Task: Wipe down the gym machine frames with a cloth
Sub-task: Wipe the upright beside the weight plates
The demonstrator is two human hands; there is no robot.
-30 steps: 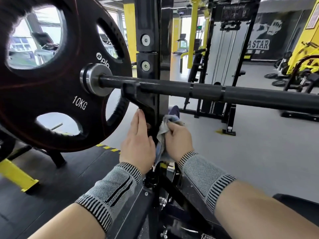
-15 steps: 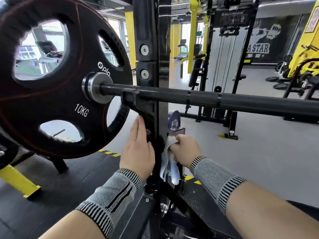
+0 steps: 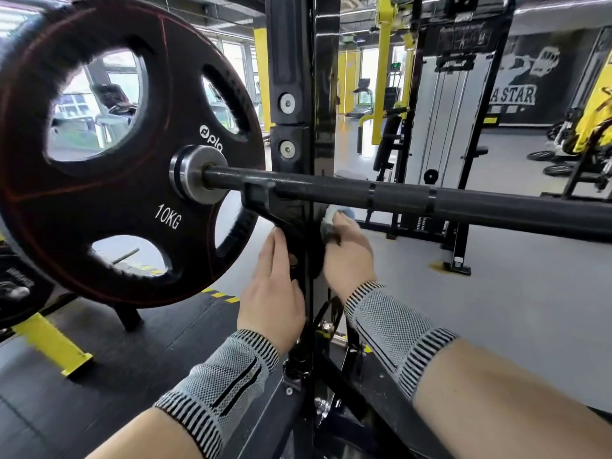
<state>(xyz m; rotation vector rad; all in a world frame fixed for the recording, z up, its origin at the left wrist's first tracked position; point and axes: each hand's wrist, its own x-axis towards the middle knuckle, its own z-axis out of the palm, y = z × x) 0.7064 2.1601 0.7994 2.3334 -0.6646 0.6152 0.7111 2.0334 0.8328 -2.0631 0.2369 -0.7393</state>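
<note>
While the glossy black upright (image 3: 323,127) of the rack fills the centre, a crumpled pale cloth (image 3: 332,223) is gripped by the right hand (image 3: 347,256) and pressed against the post's right face, just under the barbell (image 3: 430,197). The left hand (image 3: 273,289) is laid flat, fingers straight, on the post's left face, below the angular bar hook (image 3: 261,200). At nine o'clock a round, matte 10KG plate (image 3: 109,200) with oval cut-outs is carried on the bar's steel sleeve. Ribbed grey knitted bands (image 3: 394,332) are worn on both wrists.
</note>
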